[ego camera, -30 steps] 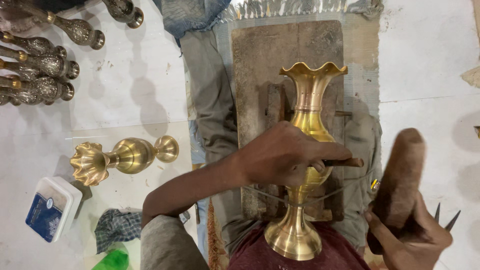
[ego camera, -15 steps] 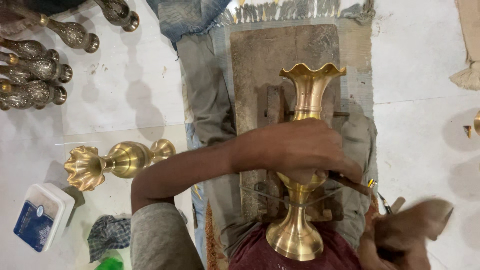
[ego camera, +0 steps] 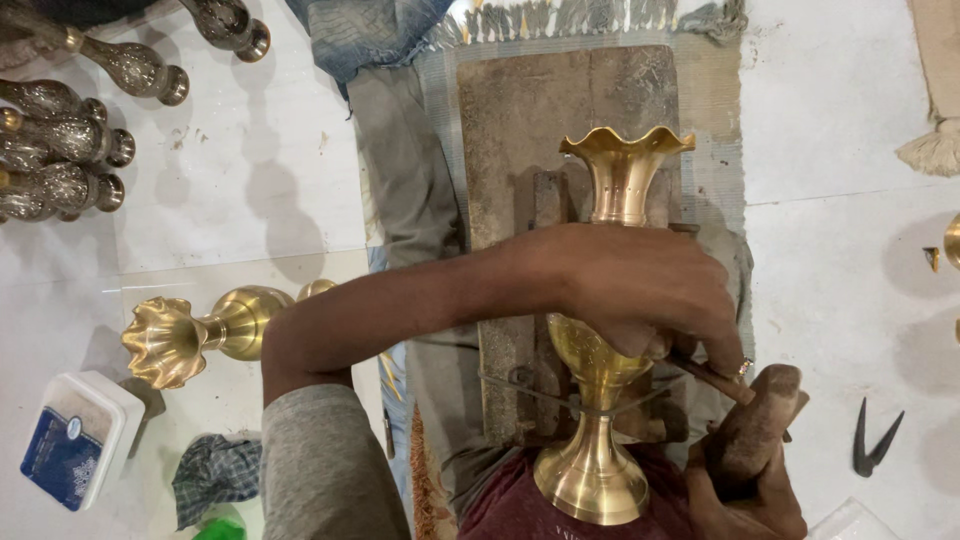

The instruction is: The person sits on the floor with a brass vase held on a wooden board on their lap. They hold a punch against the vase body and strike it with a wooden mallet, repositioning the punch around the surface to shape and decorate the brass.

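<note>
A polished brass vase (ego camera: 625,175) with a wavy flared mouth lies along a worn wooden board (ego camera: 540,110), its round foot (ego camera: 592,480) towards me. My left hand (ego camera: 630,290) reaches across the vase's belly and pinches a thin metal chisel (ego camera: 708,373) against the brass. My right hand (ego camera: 745,505) is at the lower right, gripping a brown wooden mallet (ego camera: 752,430) whose head sits at the chisel's end. A wire loop runs around the vase's narrow waist.
A second brass vase (ego camera: 190,335) lies on the white floor at left. Several dark engraved vases (ego camera: 60,150) lie at the upper left. A white box with a blue lid (ego camera: 75,440), a checked cloth (ego camera: 215,475) and black metal dividers (ego camera: 875,440) are nearby.
My right hand has swung the mallet down from a raised position onto the chisel end. My left hand has stayed on the vase with the chisel.
</note>
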